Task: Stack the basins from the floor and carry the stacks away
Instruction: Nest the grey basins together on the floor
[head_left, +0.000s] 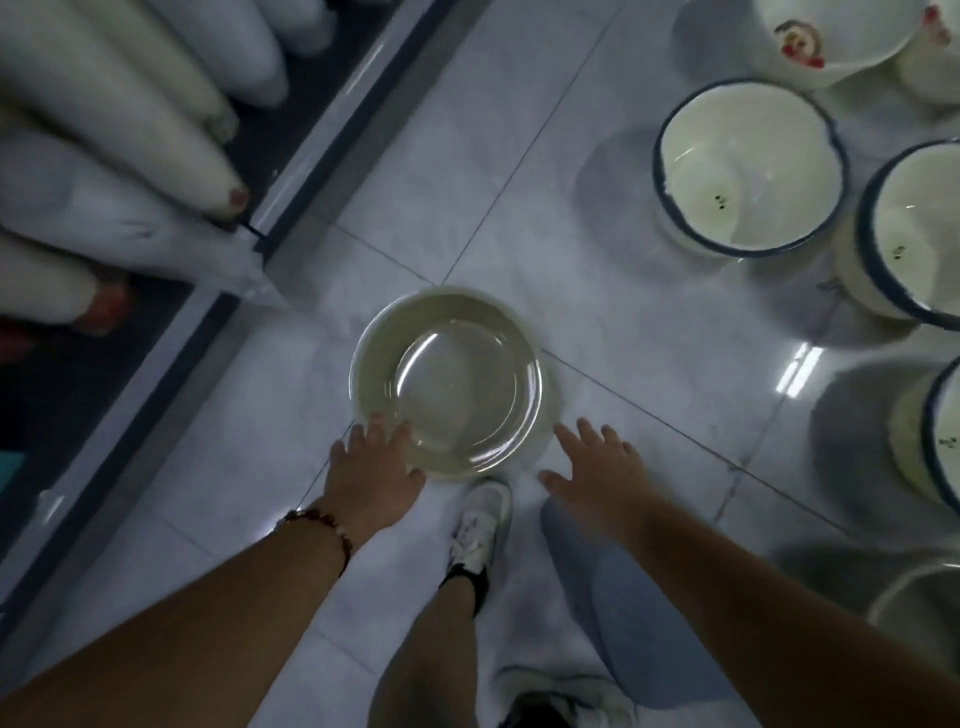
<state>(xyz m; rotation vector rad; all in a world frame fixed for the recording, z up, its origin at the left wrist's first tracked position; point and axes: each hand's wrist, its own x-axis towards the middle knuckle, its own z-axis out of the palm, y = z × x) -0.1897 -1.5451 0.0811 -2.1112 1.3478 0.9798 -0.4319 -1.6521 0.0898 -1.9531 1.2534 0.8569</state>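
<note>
Our left hand (371, 465), a beaded bracelet (322, 527) at its wrist, lay spread over the near rim of the pale basin (447, 384), fingers draped on the lip but not yet curled under it. Our right hand (597, 467) hovered just beside the basin's right side, fingers fanned and holding nothing; whether it touched the rim we could not tell, as that hand was blurred. The basin sat upright on the tiled floor (597, 322), directly ahead of our white shoe (480, 525).

To lift it well, we judged that both hands should close on opposite points of the rim, thumbs over the lip, so the bowl would rise level and drop squarely into the next one.

Farther out, the blue-rimmed basin (748, 166) stood well apart to the upper right. Three more blue-rimmed basins ran down the right edge of the frame, and another, with a red motif inside, sat at the top. To the left, a metal rail (291, 218) bordered a rack of white bobbins (130, 119), so the left side was closed. The bare tiles between our basin and the right-hand group offered the widest path for carrying.
</note>
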